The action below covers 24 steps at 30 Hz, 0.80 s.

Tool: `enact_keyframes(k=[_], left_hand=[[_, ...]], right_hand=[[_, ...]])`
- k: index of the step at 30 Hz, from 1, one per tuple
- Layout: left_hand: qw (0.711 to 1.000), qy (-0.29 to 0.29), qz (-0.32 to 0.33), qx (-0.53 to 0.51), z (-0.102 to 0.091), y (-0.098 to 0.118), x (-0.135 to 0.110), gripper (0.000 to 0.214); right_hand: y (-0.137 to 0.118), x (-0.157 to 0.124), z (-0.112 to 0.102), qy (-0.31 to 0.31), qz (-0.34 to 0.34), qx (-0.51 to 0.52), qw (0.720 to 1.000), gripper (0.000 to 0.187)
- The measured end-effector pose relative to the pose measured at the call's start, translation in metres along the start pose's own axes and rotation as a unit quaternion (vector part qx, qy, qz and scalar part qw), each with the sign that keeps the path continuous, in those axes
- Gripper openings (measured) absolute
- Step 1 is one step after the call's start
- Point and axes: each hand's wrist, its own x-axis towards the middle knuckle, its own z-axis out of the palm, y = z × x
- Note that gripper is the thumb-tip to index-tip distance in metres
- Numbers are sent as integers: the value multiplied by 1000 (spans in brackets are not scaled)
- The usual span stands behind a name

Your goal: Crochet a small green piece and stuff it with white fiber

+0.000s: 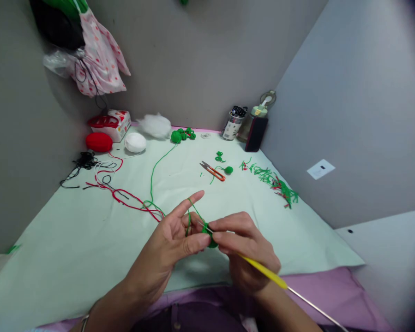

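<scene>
My left hand (174, 237) pinches a small green crochet piece (212, 242) between thumb and fingers. Green yarn (197, 210) loops over its raised index finger and runs down to the piece. A crochet hook (266, 272) with a yellow handle is gripped in my right hand (249, 244), its metal tip at the piece's upper edge. The hook's other metal end points down to the lower right. Fingers partly cover the green piece. From the green yarn ball (176, 136) at the back, a strand trails across the table towards my left hand.
Orange thread snips (212, 171) lie mid-table beside a small green ball (229, 170). Yarn scraps (267, 177) spread on the right. Red yarn (99, 142), white yarn (135, 142), black yarn (85, 160) and white stuffing (155, 126) sit back left. A pen cup (232, 125) and phone (256, 134) stand back right.
</scene>
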Motion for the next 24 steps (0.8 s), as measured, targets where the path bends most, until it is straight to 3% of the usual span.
enact_keyframes(k=[2, 4, 6, 8, 12, 16, 19, 24], left_hand=[[999, 34, 30, 31, 1, 0, -1, 85], [994, 75, 59, 46, 4, 0, -1, 87], [996, 84, 37, 17, 6, 0, -2, 83], [998, 52, -21, -35, 6, 1, -1, 76], [995, -6, -70, -77, 1, 3, 0, 70], [998, -9, -52, -28, -4, 4, 0, 65], [999, -6, -25, 18, -8, 6, -1, 58], [998, -19, 5, 52, -11, 2, -1, 56]], right_hand=[[-3, 1, -2, -23, -13, -47, 999, 28], [-5, 0, -4, -43, -72, -138, 987, 31], [-6, -3, -4, -54, -118, -190, 973, 35], [-6, -5, -2, -52, -116, -169, 977, 34], [-3, 0, 1, -9, -13, -10, 1000, 26], [-5, 9, -4, -3, 91, 114, 989, 23], [-4, 11, -9, 22, 174, 180, 968, 17], [0, 12, -3, 43, 271, 323, 906, 10]])
